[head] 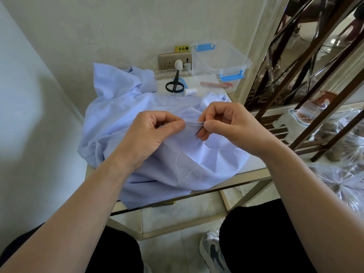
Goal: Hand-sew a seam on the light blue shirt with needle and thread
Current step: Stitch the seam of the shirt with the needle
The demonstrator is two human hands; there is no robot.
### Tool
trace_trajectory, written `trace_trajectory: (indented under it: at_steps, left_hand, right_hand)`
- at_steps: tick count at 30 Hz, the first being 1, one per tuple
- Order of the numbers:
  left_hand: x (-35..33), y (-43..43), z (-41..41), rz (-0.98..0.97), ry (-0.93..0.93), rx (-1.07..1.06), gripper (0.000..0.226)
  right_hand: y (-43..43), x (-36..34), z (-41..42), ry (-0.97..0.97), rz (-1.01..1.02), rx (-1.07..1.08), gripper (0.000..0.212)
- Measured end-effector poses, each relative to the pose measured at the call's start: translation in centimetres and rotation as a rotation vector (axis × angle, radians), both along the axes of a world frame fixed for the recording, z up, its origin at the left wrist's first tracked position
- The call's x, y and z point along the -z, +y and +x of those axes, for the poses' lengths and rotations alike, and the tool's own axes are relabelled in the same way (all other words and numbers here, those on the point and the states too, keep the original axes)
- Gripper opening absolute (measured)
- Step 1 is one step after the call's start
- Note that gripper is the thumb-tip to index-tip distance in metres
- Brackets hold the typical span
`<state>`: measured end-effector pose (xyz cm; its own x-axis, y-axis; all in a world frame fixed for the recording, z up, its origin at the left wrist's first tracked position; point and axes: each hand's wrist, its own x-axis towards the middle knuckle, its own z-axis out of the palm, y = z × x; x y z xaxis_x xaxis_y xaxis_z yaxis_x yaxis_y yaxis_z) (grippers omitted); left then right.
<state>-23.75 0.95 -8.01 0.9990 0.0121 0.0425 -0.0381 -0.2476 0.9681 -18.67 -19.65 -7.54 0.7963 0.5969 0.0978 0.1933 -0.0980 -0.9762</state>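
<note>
The light blue shirt (110, 123) lies bunched over a small glass-topped table (254, 170). My left hand (151, 134) pinches a raised fold of the shirt between thumb and fingers. My right hand (222, 123) pinches a thin silver needle (195, 125), which lies level and points left into that fold. White thread (189, 172) trails in loose loops over the cloth below my hands.
At the back of the table lie black scissors (174, 83), a white thread spool (190, 91) and a clear plastic box (220, 60) with blue clips. A wall socket (175, 61) sits behind. A metal shelf frame (307, 99) stands to the right.
</note>
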Motion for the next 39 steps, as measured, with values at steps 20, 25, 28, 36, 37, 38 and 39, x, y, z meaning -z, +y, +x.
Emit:
trace_trajectory:
  at_steps: [20, 25, 28, 36, 37, 38, 39]
  left_hand:
    - [-0.8, 0.1, -0.3, -0.206, 0.152, 0.079, 0.021]
    - [-0.8, 0.4, -0.4, -0.232, 0.212, 0.092, 0.004]
    - [-1.0, 0.3, -0.3, -0.262, 0.230, 0.090, 0.005]
    - [-0.8, 0.3, -0.3, -0.277, 0.242, 0.111, 0.008]
    - [-0.8, 0.2, -0.3, -0.276, 0.243, 0.125, 0.006]
    - [-0.9, 0.1, -0.4, -0.279, 0.242, 0.141, 0.007]
    - [-0.9, 0.0, -0.4, -0.285, 0.239, 0.150, 0.010]
  right_hand:
    - [-0.1, 1.1, 0.7, 0.154, 0.143, -0.120, 0.004]
    - [-0.1, 1.2, 0.7, 0.151, 0.141, -0.144, 0.004]
    - [-0.1, 1.3, 0.9, 0.155, 0.150, -0.142, 0.003]
    - [0.1, 1.4, 0.8, 0.122, 0.142, -0.137, 0.005]
    - [0.2, 1.4, 0.7, 0.112, 0.134, -0.135, 0.005]
    - [0.3, 1.4, 0.7, 0.104, 0.125, -0.134, 0.006]
    - [0.3, 1.4, 0.6, 0.102, 0.120, -0.130, 0.005]
